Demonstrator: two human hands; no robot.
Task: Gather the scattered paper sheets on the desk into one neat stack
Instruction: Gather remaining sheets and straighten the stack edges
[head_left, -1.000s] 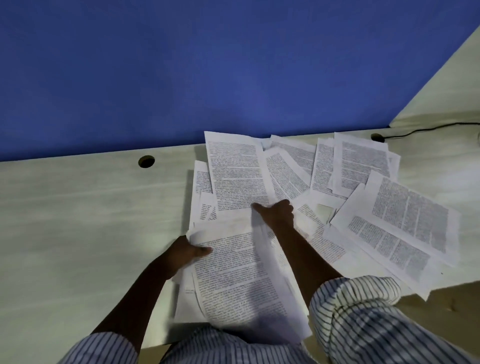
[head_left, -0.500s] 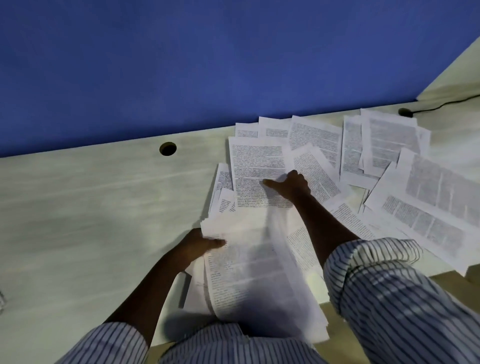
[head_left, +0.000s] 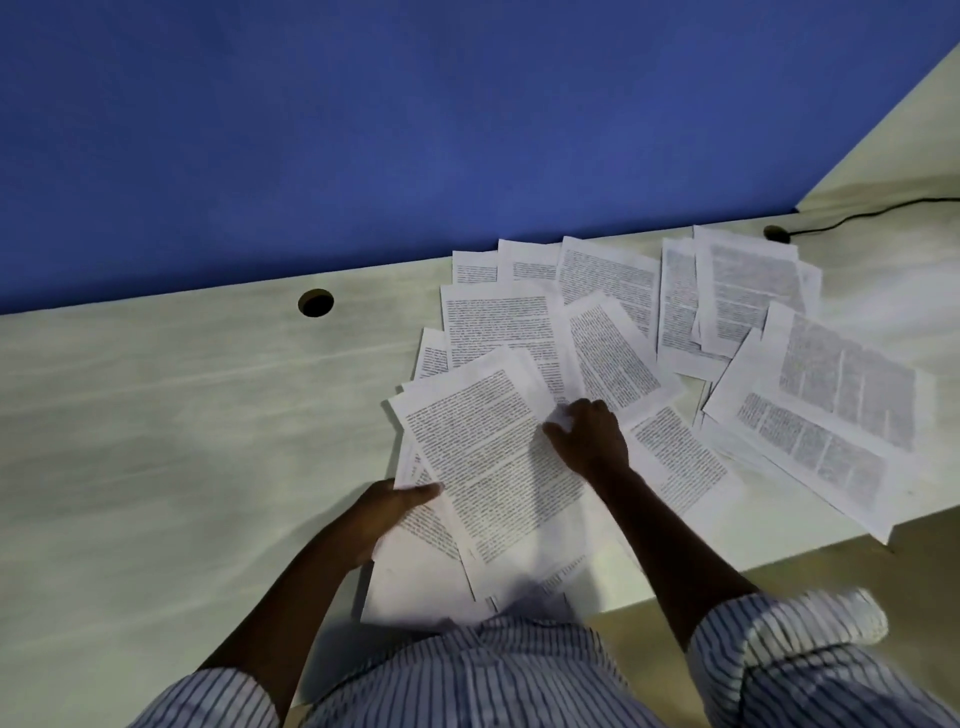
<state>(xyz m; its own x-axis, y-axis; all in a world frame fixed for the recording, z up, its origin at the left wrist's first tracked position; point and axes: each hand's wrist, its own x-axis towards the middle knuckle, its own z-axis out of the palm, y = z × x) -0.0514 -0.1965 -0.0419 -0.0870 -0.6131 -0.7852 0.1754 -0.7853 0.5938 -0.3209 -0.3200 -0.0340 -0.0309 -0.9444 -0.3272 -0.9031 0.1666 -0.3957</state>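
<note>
Head view, near to far. Striped sleeves (head_left: 779, 654) framed the bottom edge; both bare forearms reached forward over the pale desk (head_left: 156, 441). The left hand (head_left: 389, 512) gripped the left edge of the gathered pile (head_left: 415, 587), thumb lying on top and the fingers hidden beneath the paper; the pile lay between the two hands, its near end overhanging the desk edge towards the person. The top sheet (head_left: 488, 467) of that pile sat skewed, its far end turned leftward. The right hand (head_left: 589, 441) rested on the right edge of the top sheet with fingers curled, pinching a slightly crumpled corner. Just right of the right hand lay a loose printed sheet (head_left: 675, 462), partly under the forearm; further right, well apart from both hands, lay overlapping two-column sheets (head_left: 831, 415). Beyond the right hand, more scattered sheets (head_left: 498, 322) fanned out, overlapping one another, up to the far sheets (head_left: 737, 291) near the desk's back edge. A round cable hole (head_left: 316, 302) lay beyond and left of the left hand; a second hole (head_left: 776, 233) with a dark cable (head_left: 872, 210) lay far right. A blue partition (head_left: 363, 130) closed the background.
</note>
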